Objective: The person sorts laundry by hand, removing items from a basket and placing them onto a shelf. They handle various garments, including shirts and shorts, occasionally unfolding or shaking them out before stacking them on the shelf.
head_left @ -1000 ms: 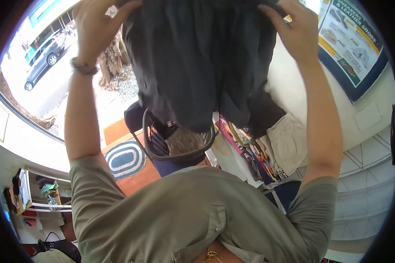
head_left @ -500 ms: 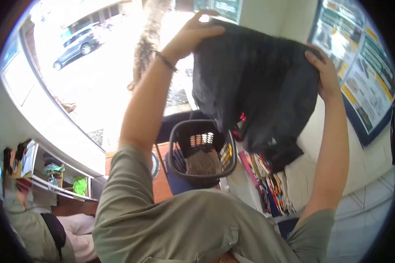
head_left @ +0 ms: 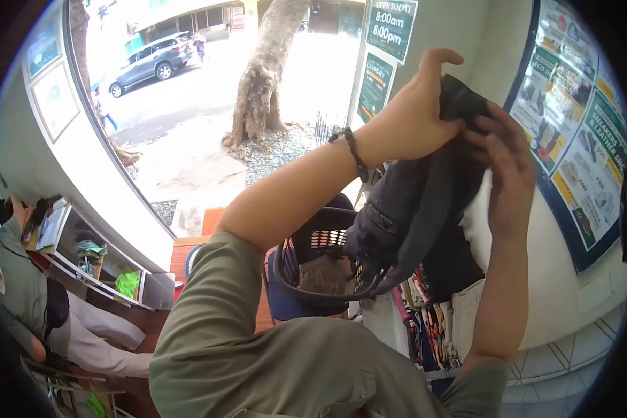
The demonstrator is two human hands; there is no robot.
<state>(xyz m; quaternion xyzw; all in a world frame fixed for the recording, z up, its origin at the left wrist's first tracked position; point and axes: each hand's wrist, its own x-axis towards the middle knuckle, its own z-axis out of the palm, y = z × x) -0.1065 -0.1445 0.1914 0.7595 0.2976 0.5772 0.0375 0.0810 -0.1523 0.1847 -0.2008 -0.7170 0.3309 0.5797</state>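
High in front of me hangs a black garment [head_left: 404,202], gathered into a narrow bunch at its top. My left hand [head_left: 421,111] grips that bunch between thumb and fingers, index finger sticking up. Close beside it, my right hand [head_left: 505,157] has its fingers on the other side of the bunch, slightly blurred. The lower end of the garment dangles in front of the right rim of a black laundry basket [head_left: 289,279]. Inside the basket lies a grey-brown cloth [head_left: 326,275]. A row of folded clothes [head_left: 435,327] is right of the basket, with dark cloth [head_left: 453,261] behind it.
A person in a green shirt [head_left: 21,272] is at the left, by a shelf [head_left: 118,272] holding papers and a bright green bag [head_left: 127,284]. Posters [head_left: 571,125] hang on the right wall. Beyond the window stand a tree [head_left: 265,83] and a parked car [head_left: 153,61].
The garment was spread wide between both hands; now it is gathered narrow. My left hand has moved right, close to my right hand. The view has shifted, showing more of the person at left.
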